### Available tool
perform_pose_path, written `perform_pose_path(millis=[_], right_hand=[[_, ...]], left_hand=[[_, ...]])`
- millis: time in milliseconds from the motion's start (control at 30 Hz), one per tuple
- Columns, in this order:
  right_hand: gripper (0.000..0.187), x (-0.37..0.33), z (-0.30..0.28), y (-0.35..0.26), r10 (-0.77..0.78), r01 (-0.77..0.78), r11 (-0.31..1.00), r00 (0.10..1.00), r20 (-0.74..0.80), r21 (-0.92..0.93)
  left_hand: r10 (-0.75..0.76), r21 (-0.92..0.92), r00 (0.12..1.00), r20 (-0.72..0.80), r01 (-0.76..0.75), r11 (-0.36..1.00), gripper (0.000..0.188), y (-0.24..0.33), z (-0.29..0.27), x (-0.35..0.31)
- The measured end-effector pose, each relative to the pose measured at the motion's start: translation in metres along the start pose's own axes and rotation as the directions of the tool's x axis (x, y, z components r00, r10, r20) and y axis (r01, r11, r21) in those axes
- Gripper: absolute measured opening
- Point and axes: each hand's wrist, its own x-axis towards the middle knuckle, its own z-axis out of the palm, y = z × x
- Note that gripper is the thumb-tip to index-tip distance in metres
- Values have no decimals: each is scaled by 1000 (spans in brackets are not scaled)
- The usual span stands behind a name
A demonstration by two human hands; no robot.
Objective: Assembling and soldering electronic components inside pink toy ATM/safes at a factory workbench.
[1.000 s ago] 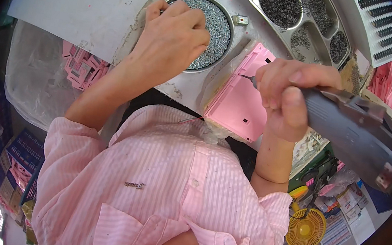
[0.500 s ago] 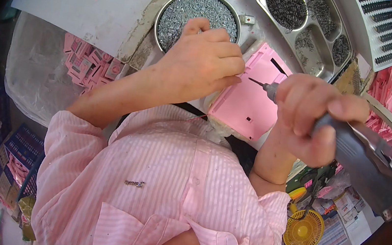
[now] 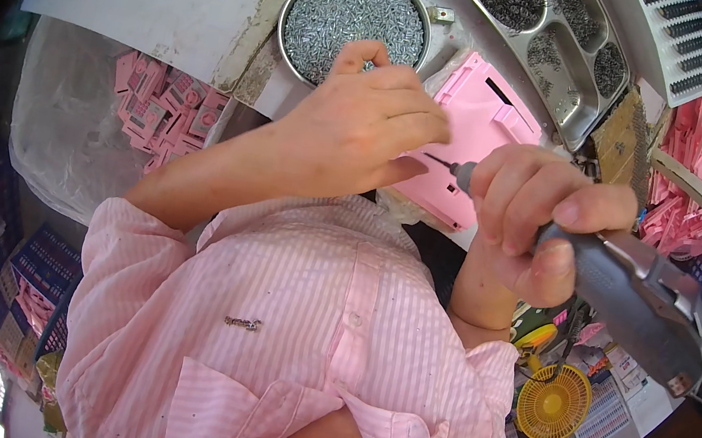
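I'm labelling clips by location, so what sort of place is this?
Probably a small assembly workshop: the right hand holds a power screwdriver near a pink panel, a round tin holds small metal pieces, and more pink parts lie piled at left.

power driver (image 3: 646, 302): matt plastic, looks like | pink case (image 3: 473, 120): smooth plastic, slight sheen | screws (image 3: 355, 20): bright, kinda glittery metal | compartment tray (image 3: 572, 120): super glossy metal | bag (image 3: 58, 123): crinkly see-through plastic | shirt (image 3: 289, 282): thin-looking cloth | bench edge (image 3: 250, 42): pretty rough, scuffed

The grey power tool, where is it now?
In the head view, the grey power tool is right of centre, gripped in the right hand, pointing toward the left hand.
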Motion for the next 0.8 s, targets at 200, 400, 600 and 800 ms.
perform_pose_path(millis=[200, 400, 600, 800], right_hand=[[23, -34, 22, 10, 101, -94, 992, 990, -94, 81], [18, -42, 30, 27, 30, -32, 999, 998, -50, -43], [25, -34, 27, 23, 67, -43, 989, 984, 166, -144], [31, -8, 9, -45, -235, 273, 885, 961, -144, 378]], left_hand=[[-5, 66, 979, 205, -9, 998, 38, -3, 1, -14], [-30, 85, 986, 165, 17, 996, 36, -3, 3, -15], [-75, 69, 990, 116, 67, 995, 25, -9, 9, -1], [116, 270, 952, 285, -195, 943, 27, -5, 85, 112]])
